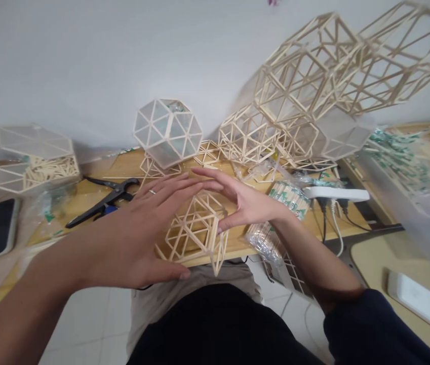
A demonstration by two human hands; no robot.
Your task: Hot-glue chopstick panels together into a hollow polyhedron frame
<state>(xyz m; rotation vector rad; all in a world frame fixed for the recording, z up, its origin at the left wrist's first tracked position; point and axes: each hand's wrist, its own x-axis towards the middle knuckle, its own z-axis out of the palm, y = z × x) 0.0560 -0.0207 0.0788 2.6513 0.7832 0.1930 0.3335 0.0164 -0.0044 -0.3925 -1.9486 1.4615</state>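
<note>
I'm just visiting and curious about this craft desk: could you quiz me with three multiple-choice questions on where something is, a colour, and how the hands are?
1. Where do the black pliers lie?
A. on the wooden table, left of the hands
B. on the floor
C. on the phone

2. What colour is the power strip?
A. red
B. white
C. black

3. How are the left hand and right hand set?
A. clenched in fists
B. spread open around the stick frame
C. resting on the lap

Answers: 1 A, the pliers lie on the tabletop beside the left hand. 2 B, its casing is white. 3 B, fingers are extended on both sides of the frame.
</note>
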